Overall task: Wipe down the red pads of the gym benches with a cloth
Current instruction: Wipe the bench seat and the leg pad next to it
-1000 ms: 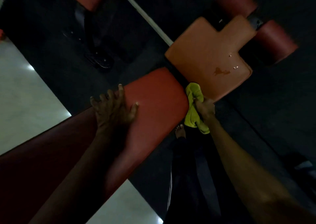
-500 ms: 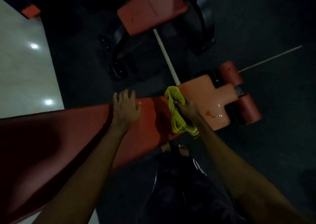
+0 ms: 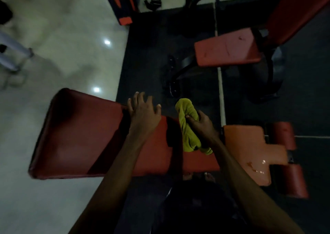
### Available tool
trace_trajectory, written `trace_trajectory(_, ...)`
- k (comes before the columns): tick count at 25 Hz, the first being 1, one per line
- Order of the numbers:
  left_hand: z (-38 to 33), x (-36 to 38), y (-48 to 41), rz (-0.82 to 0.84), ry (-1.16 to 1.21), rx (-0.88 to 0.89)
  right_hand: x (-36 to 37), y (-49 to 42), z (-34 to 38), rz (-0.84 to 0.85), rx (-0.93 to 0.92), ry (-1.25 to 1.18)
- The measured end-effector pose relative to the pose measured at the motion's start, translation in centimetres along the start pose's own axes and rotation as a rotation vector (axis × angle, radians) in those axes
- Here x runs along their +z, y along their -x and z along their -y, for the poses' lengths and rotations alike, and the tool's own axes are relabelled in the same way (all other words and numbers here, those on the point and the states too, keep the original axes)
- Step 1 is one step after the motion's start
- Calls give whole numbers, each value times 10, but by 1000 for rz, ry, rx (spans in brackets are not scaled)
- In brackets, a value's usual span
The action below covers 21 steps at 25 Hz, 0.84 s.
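Head view, looking down in dim light: the left hand [image 3: 142, 114] lies released on the far edge of the long red back pad [image 3: 80, 135], its fingers spread and straight, holding nothing. Just beside it, the right hand [image 3: 201, 126] grasps a bunched yellow-green cloth [image 3: 186, 139], fingers curled round its middle, and the cloth rests on the same pad near the seat end. The paler seat pad [image 3: 250, 144] to the right carries a few shiny wet spots [image 3: 262, 162], with two roller pads [image 3: 284, 135] past it. Another bench's red pad [image 3: 226, 50] stands farther off on the dark mat [image 3: 151, 46], next to pale tiled floor [image 3: 62, 46].
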State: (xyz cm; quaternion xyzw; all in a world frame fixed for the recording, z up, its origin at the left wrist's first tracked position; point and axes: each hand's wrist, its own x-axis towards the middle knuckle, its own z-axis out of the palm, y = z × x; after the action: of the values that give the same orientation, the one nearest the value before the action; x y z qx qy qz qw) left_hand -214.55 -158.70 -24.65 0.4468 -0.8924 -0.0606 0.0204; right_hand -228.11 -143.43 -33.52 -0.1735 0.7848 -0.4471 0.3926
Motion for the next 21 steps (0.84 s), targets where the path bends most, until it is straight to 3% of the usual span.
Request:
trace_trajectory(4, 54, -65, 4, -273, -41, -201, 19, -15, 50, 233, -164, 114)
trace_trajectory(7, 101, -112, 18, -373, -68, -433, 37, -19, 76, 401, -287, 170)
trace_trajectory(12, 142, -130, 43, -233, -19, -757, 71, -31, 122, 539, -451, 166)
trace_trajectory(17, 134, -121, 44, -313, -138, -700, 109, -37, 200, 544, -523, 83)
trace_trajectory(21, 135, -119, 41, -326, -196, -693, 158, -37, 255, 684, -685, 165)
